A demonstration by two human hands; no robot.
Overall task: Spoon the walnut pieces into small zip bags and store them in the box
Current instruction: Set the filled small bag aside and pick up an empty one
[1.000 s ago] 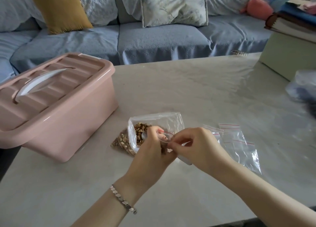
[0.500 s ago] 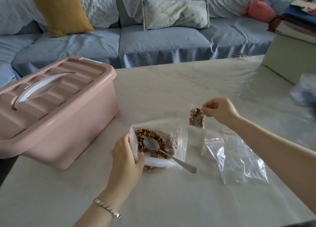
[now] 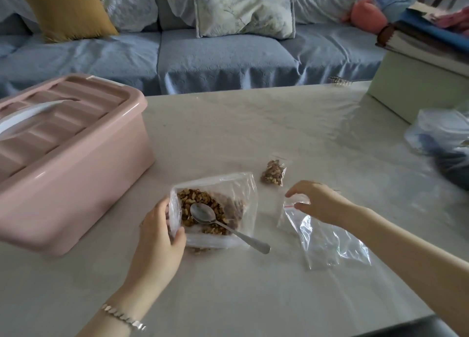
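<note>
Behind the pale table (image 3: 228, 133) is a blue sofa (image 3: 228, 62). On the table's left edge sits the pink box (image 3: 63, 184), and its lid is on.

Half a second ago the right hand (image 3: 317, 202) held a little full bag (image 3: 273, 172) up in the air. Now that bag lies on the table, near the middle, just past the big bag (image 3: 243, 184). So one bag looks done, but it is not in the box yet.

The left hand (image 3: 157, 237) grips the left side of the big bag's mouth and holds it open. The walnut pieces (image 3: 195, 197) are inside, and the spoon (image 3: 203, 213) rests on them with its handle sticking out toward the near edge.

The right hand has come down to the empty zip bags (image 3: 327, 242). Its finger and thumb are close together at the top bag's red strip. I cannot tell if they pinch it yet. I think filling another bag comes next.
</note>
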